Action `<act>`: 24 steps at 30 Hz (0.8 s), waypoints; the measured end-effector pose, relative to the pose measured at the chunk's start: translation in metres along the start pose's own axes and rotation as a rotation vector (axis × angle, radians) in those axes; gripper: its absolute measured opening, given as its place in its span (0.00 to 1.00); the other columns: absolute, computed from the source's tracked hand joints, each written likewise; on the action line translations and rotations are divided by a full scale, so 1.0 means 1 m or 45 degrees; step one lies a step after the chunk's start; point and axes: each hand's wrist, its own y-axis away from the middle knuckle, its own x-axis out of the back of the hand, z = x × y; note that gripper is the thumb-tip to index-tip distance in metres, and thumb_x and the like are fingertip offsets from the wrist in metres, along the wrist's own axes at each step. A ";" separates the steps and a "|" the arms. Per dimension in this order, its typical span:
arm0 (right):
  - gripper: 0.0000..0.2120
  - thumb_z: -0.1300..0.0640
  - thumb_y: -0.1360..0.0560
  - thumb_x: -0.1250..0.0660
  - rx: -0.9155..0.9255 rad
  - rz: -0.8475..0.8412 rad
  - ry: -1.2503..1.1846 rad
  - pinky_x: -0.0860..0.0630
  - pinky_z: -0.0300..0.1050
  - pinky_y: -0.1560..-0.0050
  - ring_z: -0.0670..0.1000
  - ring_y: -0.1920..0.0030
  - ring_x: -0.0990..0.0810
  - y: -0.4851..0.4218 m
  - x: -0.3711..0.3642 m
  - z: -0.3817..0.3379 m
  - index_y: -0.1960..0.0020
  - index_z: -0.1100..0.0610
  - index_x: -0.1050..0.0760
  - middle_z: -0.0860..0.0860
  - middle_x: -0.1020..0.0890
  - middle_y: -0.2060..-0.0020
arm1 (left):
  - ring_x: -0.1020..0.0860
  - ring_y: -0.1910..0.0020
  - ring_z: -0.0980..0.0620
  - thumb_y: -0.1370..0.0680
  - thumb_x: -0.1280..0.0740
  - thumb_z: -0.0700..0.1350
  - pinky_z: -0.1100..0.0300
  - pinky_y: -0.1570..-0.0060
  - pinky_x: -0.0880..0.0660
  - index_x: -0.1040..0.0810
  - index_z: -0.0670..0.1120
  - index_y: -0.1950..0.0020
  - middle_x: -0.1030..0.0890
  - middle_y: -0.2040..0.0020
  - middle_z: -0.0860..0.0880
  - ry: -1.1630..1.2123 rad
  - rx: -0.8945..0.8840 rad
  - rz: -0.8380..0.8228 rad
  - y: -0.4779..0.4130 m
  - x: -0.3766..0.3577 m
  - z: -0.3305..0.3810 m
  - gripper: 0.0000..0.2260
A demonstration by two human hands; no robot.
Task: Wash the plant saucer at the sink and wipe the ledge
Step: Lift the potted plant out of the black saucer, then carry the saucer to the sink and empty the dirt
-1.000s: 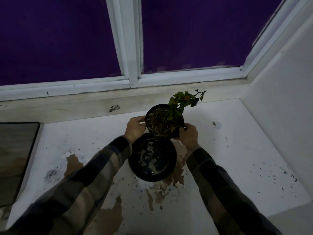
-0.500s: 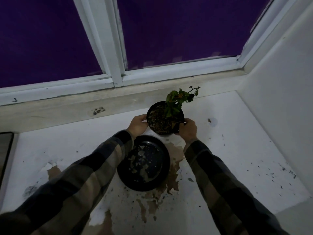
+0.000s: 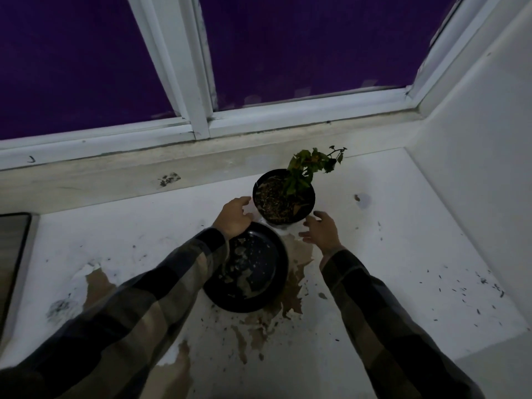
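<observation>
Both arms wear long checked sleeves, soft cloth. The left sleeve (image 3: 138, 312) has big squares, dark grey & sandy brown, w/ fuzzy edges. The right sleeve (image 3: 383, 321) has the same squares but looks darker, mostly black-grey w/ a few brown bits. Each one ends at the wrist in a dark band. The left hand (image 3: 234, 216) & right hand (image 3: 321, 233) are bare.

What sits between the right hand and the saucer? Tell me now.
Head view: only bare ledge with a brown patch lies between the right hand and the saucer.
</observation>
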 end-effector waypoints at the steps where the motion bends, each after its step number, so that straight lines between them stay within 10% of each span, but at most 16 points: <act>1: 0.24 0.57 0.22 0.38 -0.026 -0.035 0.029 0.24 0.48 0.60 0.58 0.61 0.19 0.005 0.002 0.008 0.28 0.58 0.39 0.60 0.23 0.43 | 0.30 0.33 0.44 0.21 0.38 0.39 0.57 0.33 0.34 0.35 0.42 0.27 0.32 0.29 0.43 -0.038 -0.006 -0.003 0.009 0.002 -0.005 0.22; 14: 0.08 0.63 0.23 0.36 -0.181 -0.304 0.102 0.22 0.56 0.56 0.61 0.61 0.22 0.098 -0.015 0.095 0.45 0.64 0.26 0.59 0.21 0.61 | 0.30 0.34 0.43 0.21 0.38 0.40 0.58 0.35 0.35 0.33 0.41 0.29 0.30 0.32 0.41 -0.108 0.151 -0.004 0.164 -0.022 -0.107 0.20; 19: 0.20 0.60 0.21 0.39 -0.344 -0.298 -0.165 0.22 0.53 0.47 0.64 0.46 0.21 0.103 -0.047 0.100 0.30 0.62 0.36 0.63 0.26 0.37 | 0.30 0.35 0.45 0.21 0.38 0.40 0.60 0.37 0.35 0.33 0.41 0.29 0.29 0.33 0.42 -0.138 0.108 0.094 0.177 -0.019 -0.103 0.20; 24: 0.20 0.66 0.21 0.40 -0.433 -0.217 -0.346 0.24 0.56 0.43 0.65 0.40 0.24 0.108 -0.059 0.099 0.30 0.65 0.36 0.63 0.28 0.35 | 0.29 0.36 0.45 0.21 0.37 0.39 0.62 0.40 0.35 0.31 0.41 0.30 0.28 0.34 0.43 -0.119 0.068 0.169 0.187 -0.011 -0.097 0.19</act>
